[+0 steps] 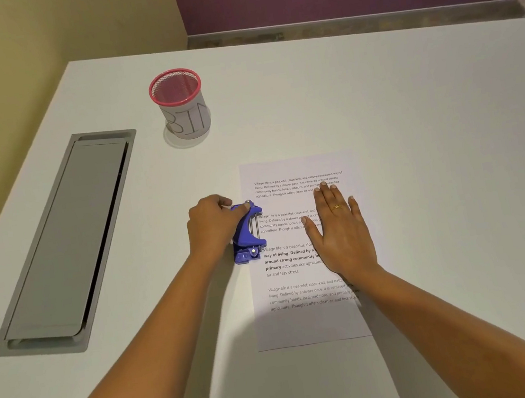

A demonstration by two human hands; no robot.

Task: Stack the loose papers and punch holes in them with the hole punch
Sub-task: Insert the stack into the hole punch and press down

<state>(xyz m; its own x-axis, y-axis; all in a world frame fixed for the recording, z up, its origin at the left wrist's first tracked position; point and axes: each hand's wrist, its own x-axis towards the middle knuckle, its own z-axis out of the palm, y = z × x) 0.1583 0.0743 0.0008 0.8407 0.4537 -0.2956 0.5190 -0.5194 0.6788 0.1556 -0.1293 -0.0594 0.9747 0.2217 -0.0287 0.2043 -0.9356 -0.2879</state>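
The papers lay in one neat white pile with black words on them, just right of the middle of the frame, so the punching step looked to be the one in hand. The left hand was curled around the blue hole punch, which sat on the pile's left edge, and the right hand lay flat with fingers spread, holding the pile down. Next, I think, the punch needed a hard push down while the pile stayed put.

Hole punch at papers' left edge — bin behind.
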